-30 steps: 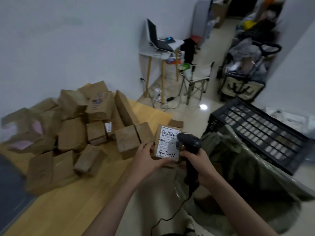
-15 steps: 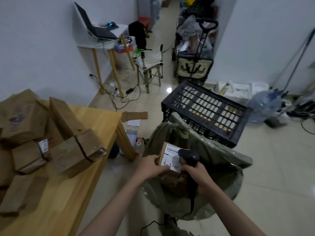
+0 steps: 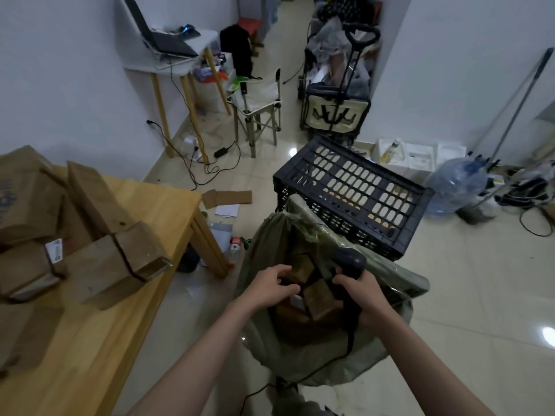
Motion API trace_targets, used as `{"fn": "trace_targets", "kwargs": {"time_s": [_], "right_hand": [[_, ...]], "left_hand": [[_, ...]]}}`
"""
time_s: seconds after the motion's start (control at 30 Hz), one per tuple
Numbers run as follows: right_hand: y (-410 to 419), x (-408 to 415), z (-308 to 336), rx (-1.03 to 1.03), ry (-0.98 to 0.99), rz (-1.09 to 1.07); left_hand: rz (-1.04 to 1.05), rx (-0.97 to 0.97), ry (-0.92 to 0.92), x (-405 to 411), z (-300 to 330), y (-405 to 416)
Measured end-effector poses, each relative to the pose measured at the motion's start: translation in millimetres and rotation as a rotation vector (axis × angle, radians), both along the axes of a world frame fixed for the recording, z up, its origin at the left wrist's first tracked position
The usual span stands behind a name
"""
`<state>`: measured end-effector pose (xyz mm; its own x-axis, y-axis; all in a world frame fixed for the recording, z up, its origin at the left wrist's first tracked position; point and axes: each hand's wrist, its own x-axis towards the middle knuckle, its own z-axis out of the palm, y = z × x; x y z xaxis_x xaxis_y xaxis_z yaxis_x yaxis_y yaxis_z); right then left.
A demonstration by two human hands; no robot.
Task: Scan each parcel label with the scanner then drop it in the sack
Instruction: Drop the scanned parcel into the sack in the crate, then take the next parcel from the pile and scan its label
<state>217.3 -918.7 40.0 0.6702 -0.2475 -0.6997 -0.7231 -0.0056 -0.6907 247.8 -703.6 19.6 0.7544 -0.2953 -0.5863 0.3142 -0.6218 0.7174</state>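
Note:
My left hand (image 3: 267, 288) hovers inside the mouth of the grey-green sack (image 3: 387, 276), fingers curled on a small brown parcel (image 3: 300, 268) whose label is turned out of sight. My right hand (image 3: 365, 295) grips the black corded scanner (image 3: 350, 259) just right of that parcel, over the sack. Other brown parcels, such as the nearest parcel (image 3: 319, 298), lie inside the sack. Several cardboard parcels, among them a banded pair (image 3: 114, 265), are heaped on the wooden table (image 3: 156, 205) at the left.
A black plastic crate (image 3: 351, 190) stands right behind the sack. Farther back are a folding chair (image 3: 258, 103), a trolley cart (image 3: 333, 109), a side table with a laptop (image 3: 168, 40) and a water jug (image 3: 456, 184). Cables, paper and cardboard scraps litter the floor.
I have turned from the table to the sack. My left hand has lowered the labelled parcel into the sack's mouth, and its label no longer shows. The scanner came along on the right.

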Motion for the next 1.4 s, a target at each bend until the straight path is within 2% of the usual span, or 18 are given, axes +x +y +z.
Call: {"fn": "trace_targets", "kwargs": {"time_s": [0.27, 0.47, 0.8, 1.1, 1.4], "right_hand": [[73, 16, 21, 0.082, -0.046, 0.222], [174, 18, 44, 0.127, -0.093, 0.411], [353, -7, 78, 0.188, -0.204, 0.705], [488, -54, 83, 0.298, -0.188, 0.752], [555, -59, 56, 0.341, -0.066, 0.788]], "left_hand": [[0.175, 0.087, -0.105, -14, 21, 89], [0.375, 0.174, -0.205, -51, 48, 180], [0.625, 0.205, -0.214, -138, 73, 346], [0.849, 0.202, -0.184, -215, 65, 453], [0.918, 0.217, -0.159, -224, 43, 502]]}}
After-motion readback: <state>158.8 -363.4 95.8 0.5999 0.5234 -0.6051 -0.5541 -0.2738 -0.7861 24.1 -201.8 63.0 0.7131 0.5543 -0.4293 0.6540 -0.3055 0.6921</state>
